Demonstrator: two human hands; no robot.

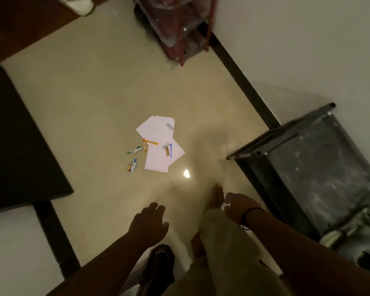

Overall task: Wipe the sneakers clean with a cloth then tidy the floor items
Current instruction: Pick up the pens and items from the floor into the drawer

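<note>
Floor items: a loose scatter near the middle of the view, on the pale floor (90, 99). Two or three white paper sheets (158, 144) overlap one another, with batteries and marker-like sticks on and beside them.
On the sheets: a small silver piece (169, 126) at the 12 o'clock corner, an orange stick (151, 142) across the 9 o'clock edge, and a small cluster (168, 148) of a silver, a brown and a blue piece toward 3 o'clock.
Off the sheets: green-and-white markers (134, 149) just beside the paper at 9 o'clock; a pair of batteries (132, 166) at 7 o'clock.
Sneakers and cloth: not plainly seen; a dark shape (158, 268) at 6 o'clock is too dim to name.
Left hand (149, 223): empty, fingers loosely spread, well short of the scatter, at its 6 o'clock.
Right hand (240, 207): empty, fingers loosely curled, at 5 o'clock of the scatter.
Surroundings: dark mesh rack (320, 167) at 3 o'clock; red-framed rack (179, 24) at 12 o'clock; dark furniture (17, 135) at 9 o'clock.
Step in hand: likely the tidying part, approaching the scatter.
Next move: probably bending low, collecting the small rolling pieces first, then squaring up the sheets.
</note>
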